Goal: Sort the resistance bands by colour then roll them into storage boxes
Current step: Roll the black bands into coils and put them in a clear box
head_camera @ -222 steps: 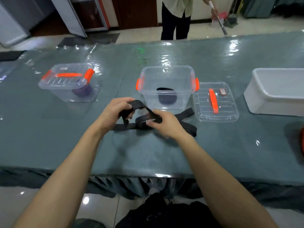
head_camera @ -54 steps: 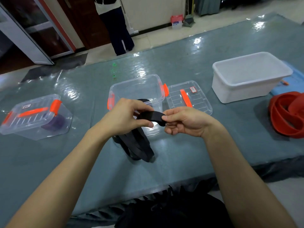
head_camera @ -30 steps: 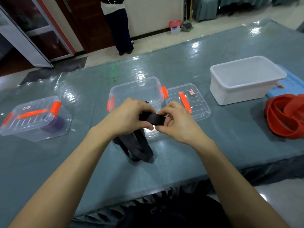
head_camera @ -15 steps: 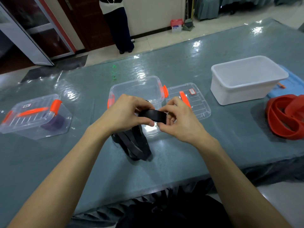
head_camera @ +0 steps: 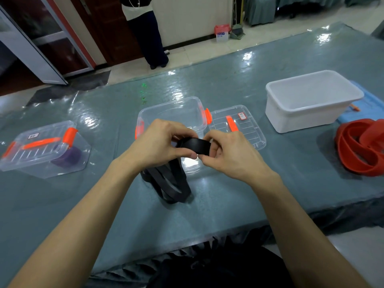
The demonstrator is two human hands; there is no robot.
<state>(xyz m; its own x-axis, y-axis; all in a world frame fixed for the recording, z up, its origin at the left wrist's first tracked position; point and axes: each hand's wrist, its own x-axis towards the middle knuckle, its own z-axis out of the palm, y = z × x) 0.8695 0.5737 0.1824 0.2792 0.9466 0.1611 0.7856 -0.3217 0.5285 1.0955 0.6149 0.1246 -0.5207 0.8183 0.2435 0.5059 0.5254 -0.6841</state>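
floor carton [head_camera: 222, 33] is showing "1996", lid sticker [head_camera: 241, 116] illegible | your left hand [head_camera: 160, 145] and right hand [head_camera: 228, 156] are pinching the black band [head_camera: 195, 145], raised before the clear box [head_camera: 166, 103] | loops trailing onto the table [head_camera: 228, 84]

The right edge is cutting off the red bands [head_camera: 351, 161]; the top edge is cropping the person [head_camera: 145, 28]; the lid label [head_camera: 241, 116] is blurring.

Single view, head-mounted, wide-angle. Sits above near edge of bench [head_camera: 228, 84], faces forward and down. Forearms enter from bottom corners; left hand [head_camera: 160, 146] and right hand [head_camera: 228, 154] close to lens, near frame centre. Frame rolled: bench far edge climbs toward right. Floor [head_camera: 187, 57] and doorway [head_camera: 41, 48] fill top strip.
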